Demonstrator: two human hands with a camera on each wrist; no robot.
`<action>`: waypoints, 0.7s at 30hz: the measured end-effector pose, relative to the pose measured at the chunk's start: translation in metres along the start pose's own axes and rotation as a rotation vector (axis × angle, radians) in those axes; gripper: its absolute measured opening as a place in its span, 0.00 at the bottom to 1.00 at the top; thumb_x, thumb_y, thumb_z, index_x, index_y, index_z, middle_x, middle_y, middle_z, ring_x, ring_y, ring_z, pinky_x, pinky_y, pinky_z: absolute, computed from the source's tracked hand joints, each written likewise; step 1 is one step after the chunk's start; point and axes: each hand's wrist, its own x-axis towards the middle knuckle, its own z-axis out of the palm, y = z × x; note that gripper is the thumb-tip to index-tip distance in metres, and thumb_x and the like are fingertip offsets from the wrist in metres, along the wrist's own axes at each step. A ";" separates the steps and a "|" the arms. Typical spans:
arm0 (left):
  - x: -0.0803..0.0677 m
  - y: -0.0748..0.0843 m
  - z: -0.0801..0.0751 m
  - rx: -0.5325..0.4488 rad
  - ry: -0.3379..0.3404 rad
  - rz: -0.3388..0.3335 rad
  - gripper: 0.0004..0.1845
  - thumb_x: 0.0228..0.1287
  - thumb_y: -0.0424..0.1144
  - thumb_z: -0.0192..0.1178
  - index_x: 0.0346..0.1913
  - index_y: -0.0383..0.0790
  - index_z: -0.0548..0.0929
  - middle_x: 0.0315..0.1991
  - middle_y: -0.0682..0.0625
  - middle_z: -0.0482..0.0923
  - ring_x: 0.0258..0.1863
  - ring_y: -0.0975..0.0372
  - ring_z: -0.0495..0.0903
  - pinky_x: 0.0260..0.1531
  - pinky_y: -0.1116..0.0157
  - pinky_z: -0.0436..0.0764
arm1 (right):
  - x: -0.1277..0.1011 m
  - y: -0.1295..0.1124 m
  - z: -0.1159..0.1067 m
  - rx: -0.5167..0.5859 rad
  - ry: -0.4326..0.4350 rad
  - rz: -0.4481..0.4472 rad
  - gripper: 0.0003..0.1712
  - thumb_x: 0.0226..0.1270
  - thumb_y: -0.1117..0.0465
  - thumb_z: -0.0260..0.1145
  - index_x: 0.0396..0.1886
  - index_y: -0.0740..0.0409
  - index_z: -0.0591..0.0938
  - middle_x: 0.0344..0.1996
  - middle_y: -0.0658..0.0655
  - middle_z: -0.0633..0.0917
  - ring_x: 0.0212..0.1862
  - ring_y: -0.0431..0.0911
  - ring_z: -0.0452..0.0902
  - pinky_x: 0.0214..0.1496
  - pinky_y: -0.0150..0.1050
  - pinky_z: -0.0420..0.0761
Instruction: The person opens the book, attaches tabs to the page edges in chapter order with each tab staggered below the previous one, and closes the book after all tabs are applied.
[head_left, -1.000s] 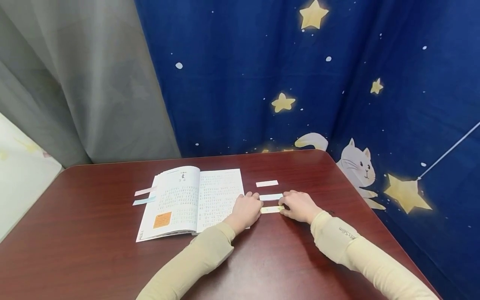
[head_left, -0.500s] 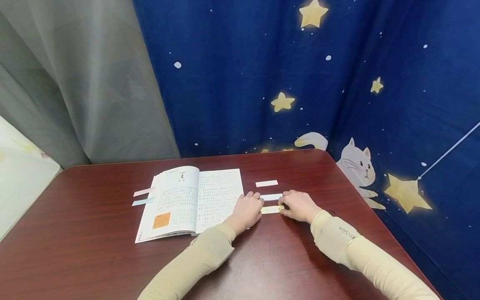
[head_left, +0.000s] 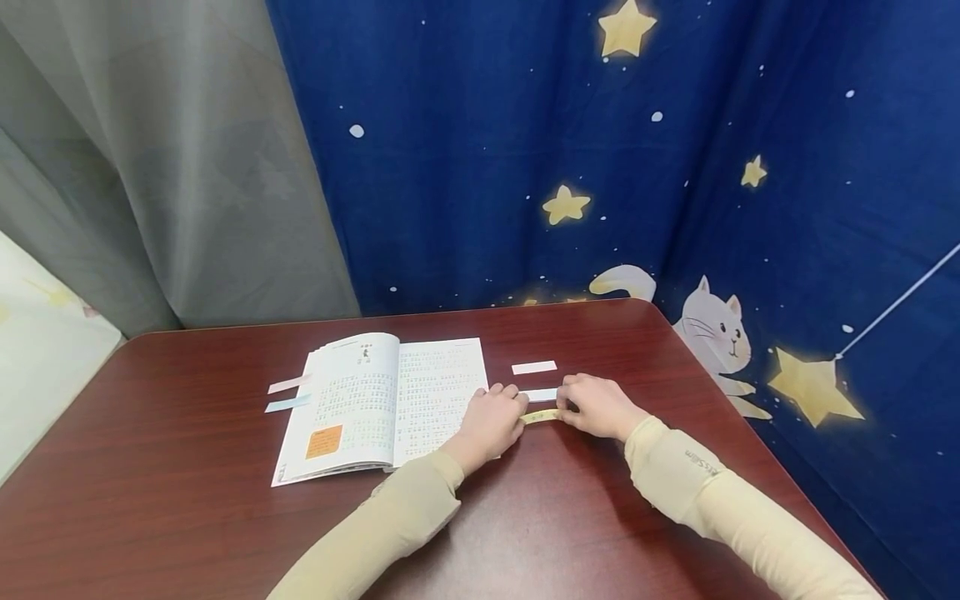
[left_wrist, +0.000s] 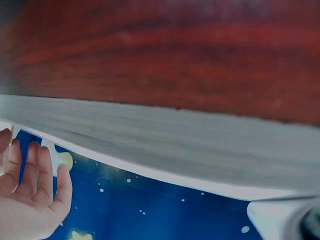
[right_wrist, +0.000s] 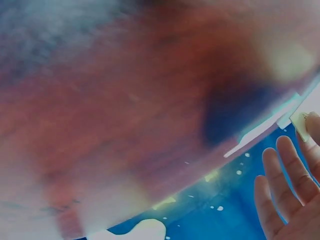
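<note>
A yellow sticky tab (head_left: pixel 542 416) spans the gap between my two hands, bowed upward along its length. My right hand (head_left: pixel 596 406) pinches its right end; in the right wrist view the yellow tab (right_wrist: pixel 300 124) shows between thumb and index finger. At the other end, my left hand (head_left: pixel 491 422) rests with its fingertips on the tab's left end, beside the book's right page. The left wrist view shows that hand (left_wrist: pixel 35 192) with fingers slightly bent. Just behind the yellow tab lies a pale blue sticky tab (head_left: pixel 542 395), its ends partly covered by my hands.
An open book (head_left: pixel 438 396) lies to the left. Pink (head_left: pixel 287 384) and blue tabs (head_left: pixel 287 404) stick out of its left side, and an orange note (head_left: pixel 324 442) is on its left page. A pale pink tab (head_left: pixel 534 367) lies farther back. Curtains (head_left: pixel 480 150) hang behind the table (head_left: pixel 187 500).
My right hand has shifted slightly left and up, and the yellow tab, flat before, now bows upward. The left hand stays almost in place.
</note>
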 end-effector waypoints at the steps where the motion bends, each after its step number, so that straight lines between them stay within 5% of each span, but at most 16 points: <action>1: -0.002 -0.002 -0.002 0.005 0.016 -0.002 0.08 0.50 0.44 0.59 0.32 0.45 0.75 0.28 0.54 0.71 0.30 0.59 0.71 0.26 0.63 0.68 | 0.001 -0.002 -0.002 0.011 0.003 0.001 0.09 0.50 0.55 0.67 0.19 0.46 0.74 0.21 0.43 0.68 0.26 0.39 0.64 0.23 0.34 0.67; 13: -0.033 -0.029 -0.018 0.116 0.254 0.022 0.12 0.48 0.46 0.61 0.32 0.45 0.72 0.31 0.52 0.70 0.34 0.57 0.70 0.34 0.59 0.67 | 0.018 -0.026 -0.023 0.196 0.021 -0.048 0.05 0.53 0.54 0.65 0.25 0.45 0.76 0.28 0.43 0.75 0.30 0.45 0.71 0.32 0.37 0.71; 21: -0.050 -0.042 -0.028 0.134 0.320 0.067 0.12 0.49 0.45 0.62 0.31 0.43 0.73 0.38 0.51 0.72 0.37 0.56 0.70 0.38 0.58 0.66 | 0.026 -0.039 -0.026 0.258 0.029 -0.109 0.04 0.53 0.55 0.64 0.24 0.44 0.77 0.27 0.41 0.74 0.31 0.42 0.71 0.34 0.36 0.71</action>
